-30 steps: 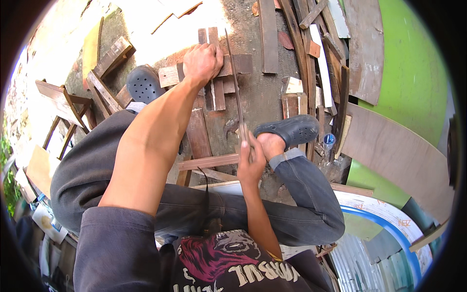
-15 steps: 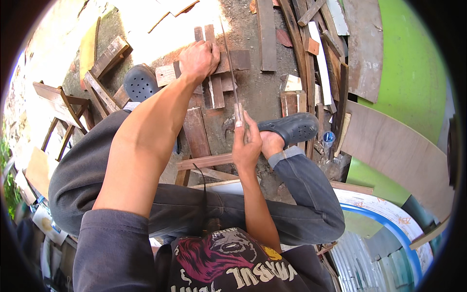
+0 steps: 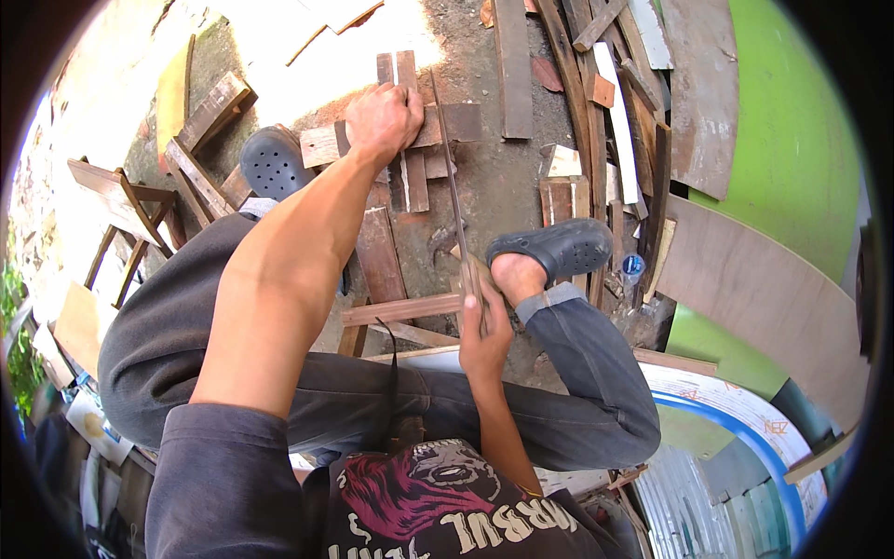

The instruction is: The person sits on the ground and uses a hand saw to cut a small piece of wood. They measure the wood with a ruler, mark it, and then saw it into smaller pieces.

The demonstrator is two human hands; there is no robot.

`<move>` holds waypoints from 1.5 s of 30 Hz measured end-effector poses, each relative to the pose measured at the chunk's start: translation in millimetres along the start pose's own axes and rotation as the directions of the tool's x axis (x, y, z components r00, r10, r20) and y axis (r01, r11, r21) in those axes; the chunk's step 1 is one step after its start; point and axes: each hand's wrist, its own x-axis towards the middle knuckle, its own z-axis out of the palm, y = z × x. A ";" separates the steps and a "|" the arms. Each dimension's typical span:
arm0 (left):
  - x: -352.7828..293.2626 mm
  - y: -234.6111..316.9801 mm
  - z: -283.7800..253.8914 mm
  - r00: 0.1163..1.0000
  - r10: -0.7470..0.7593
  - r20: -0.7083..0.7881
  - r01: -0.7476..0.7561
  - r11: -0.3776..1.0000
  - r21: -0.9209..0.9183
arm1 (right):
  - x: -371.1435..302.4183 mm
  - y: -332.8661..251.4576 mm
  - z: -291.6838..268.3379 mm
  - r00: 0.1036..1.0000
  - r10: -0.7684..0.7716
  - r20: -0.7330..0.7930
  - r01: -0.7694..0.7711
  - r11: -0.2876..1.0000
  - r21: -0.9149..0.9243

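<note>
My right hand (image 3: 486, 335) is closed around the wooden handle of a handsaw (image 3: 456, 200). The thin blade points away from me and lies across a short brown board (image 3: 460, 123), with part of the board on each side of it. To the left of the blade, my left hand (image 3: 384, 121) is closed on this board and bears down on it. Narrow wooden slats (image 3: 415, 191) run under the board, crossing it lengthwise away from me. The underside of my left hand's grip is hidden.
My feet in dark clogs (image 3: 272, 163) flank the work. A reddish plank (image 3: 380, 256) and a wooden strip (image 3: 400, 310) lie nearer me. Long planks (image 3: 582, 121) are heaped at right, beside green sheets (image 3: 782, 112). A small wooden frame (image 3: 121, 210) stands at left.
My right hand has drawn the saw back toward me, so the handle sits lower and the blade has slid along the board. My left hand stays on the board.
</note>
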 end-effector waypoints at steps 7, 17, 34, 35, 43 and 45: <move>-4.4 -3.2 -0.1 0.997 0.059 -0.048 -0.061 0.997 -0.040 | 72.8 -15.1 44.8 0.998 -0.014 -0.065 0.016 0.999 0.039; 2.0 2.6 -6.7 0.998 -0.038 0.043 0.039 0.999 -0.019 | 59.8 -21.2 37.6 0.997 -0.039 -0.069 0.040 0.999 0.004; -31.5 -32.6 -23.6 0.909 0.366 0.198 -0.413 0.858 0.306 | 67.5 -13.2 27.2 0.984 -0.093 -0.150 0.085 0.995 -0.059; -34.0 -35.3 -26.5 0.913 0.329 0.239 -0.396 0.855 0.334 | 64.1 -10.5 29.5 0.985 -0.090 -0.149 0.083 0.995 -0.053; -33.2 -44.8 -37.9 0.907 0.238 0.349 -0.340 0.901 0.268 | 65.0 8.7 39.5 0.987 -0.135 -0.082 0.129 0.989 -0.071; -33.0 -39.8 -44.9 0.892 0.265 0.367 -0.369 0.896 0.248 | 71.1 12.4 29.7 0.997 0.052 0.049 -0.052 0.999 0.015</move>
